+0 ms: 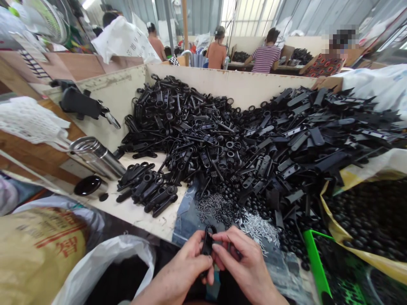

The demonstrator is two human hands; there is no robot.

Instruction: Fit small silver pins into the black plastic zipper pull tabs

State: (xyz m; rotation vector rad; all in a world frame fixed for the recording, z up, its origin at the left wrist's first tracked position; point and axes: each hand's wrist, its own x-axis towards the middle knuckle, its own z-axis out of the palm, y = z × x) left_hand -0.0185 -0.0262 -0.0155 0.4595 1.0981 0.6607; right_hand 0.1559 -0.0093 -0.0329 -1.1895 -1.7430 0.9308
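Both hands are raised just in front of the table edge. My left hand [182, 264] and my right hand [241, 262] pinch a black plastic clip [208, 240] between them, and the fingers hide most of it. A large heap of black plastic clips and tabs [229, 144] fills the cream-walled bin [203, 80] ahead of my hands. Nearest my right hand lie small silver metal pins [257, 231], with small black rings [254, 203] beside them. A smaller group of black clips [146, 188] lies on the bare board to the left.
A yellow-lined sack of round black pieces [369, 216] and a green-edged tray [314, 262] sit at right. A steel flask [97, 157], its black lid [89, 185], a white plastic bag [108, 271] and a woven sack [34, 254] are at left. Co-workers [263, 53] sit beyond.
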